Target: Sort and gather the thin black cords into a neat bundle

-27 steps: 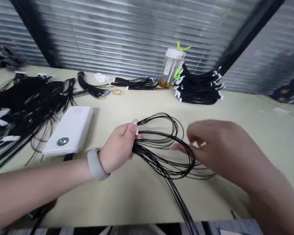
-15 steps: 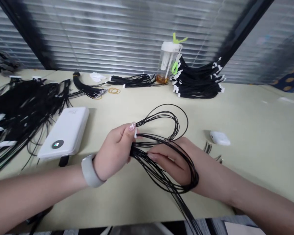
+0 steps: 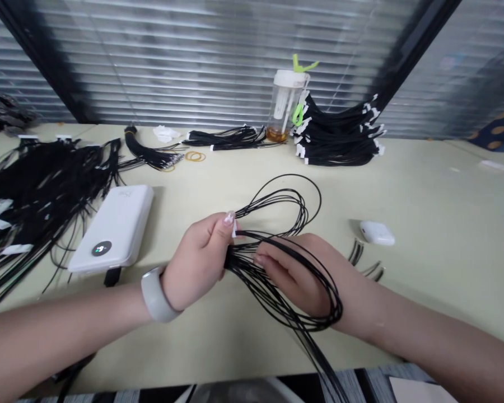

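The left hand (image 3: 197, 263) pinches the gathered end of the black wires (image 3: 264, 291). Their loops run rightward through the curled right hand (image 3: 302, 277), the nearer hand to them.

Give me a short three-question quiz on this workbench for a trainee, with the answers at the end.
1. True or false: the left hand pinches the bundle of thin black wires, and the right hand touches them too.
2. Which wrist wears the pale grey band: A, left, or B, right?
3. What stands at the left end of the stacked black cable bundles at the back?

Key: 1. True. 2. A. 3. A clear plastic bottle with a white lid.
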Demonstrator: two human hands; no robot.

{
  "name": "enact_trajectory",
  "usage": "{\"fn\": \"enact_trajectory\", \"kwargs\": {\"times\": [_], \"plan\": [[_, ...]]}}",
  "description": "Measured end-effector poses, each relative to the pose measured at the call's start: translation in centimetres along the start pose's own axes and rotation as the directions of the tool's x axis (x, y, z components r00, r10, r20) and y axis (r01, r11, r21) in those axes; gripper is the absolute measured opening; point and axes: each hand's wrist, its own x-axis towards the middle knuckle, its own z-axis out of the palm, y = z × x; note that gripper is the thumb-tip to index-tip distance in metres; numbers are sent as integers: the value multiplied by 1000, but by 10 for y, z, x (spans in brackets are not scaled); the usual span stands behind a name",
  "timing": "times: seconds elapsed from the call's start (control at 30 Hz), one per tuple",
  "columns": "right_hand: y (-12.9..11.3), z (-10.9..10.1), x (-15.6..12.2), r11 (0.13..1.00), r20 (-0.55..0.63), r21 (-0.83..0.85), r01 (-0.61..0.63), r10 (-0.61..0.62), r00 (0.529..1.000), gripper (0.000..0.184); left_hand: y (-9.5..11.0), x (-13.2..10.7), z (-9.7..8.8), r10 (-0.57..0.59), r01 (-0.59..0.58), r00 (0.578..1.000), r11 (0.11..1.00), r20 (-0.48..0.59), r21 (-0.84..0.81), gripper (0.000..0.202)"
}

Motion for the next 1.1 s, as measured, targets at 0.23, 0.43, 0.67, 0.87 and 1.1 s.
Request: {"fn": "enact_trajectory", "kwargs": {"times": [0.23, 0.43, 0.67, 0.87, 1.1], "plan": [[-1, -2, -2, 999, -14, -9, 39, -39, 999, 22, 0, 2, 0, -51, 51, 999, 999, 0, 4, 44], [-2, -1, -1, 999, -2, 45, -23, 23, 1000, 22, 0, 2, 0, -39, 39, 999, 999, 20, -11, 45], [-7, -12, 0, 963, -38, -255, -83, 76, 996, 18, -1, 6, 0, -118, 119, 993, 989, 22, -90, 43], [17, -42, -16, 750, -411, -582, -314, 62, 910, 10, 1, 10, -2, -168, 163, 986, 976, -22, -147, 35], [1, -60, -24, 932, -571, 350, 88, 139, 809, 17, 5, 9, -2, -183, 180, 983, 967, 0, -179, 36]]}}
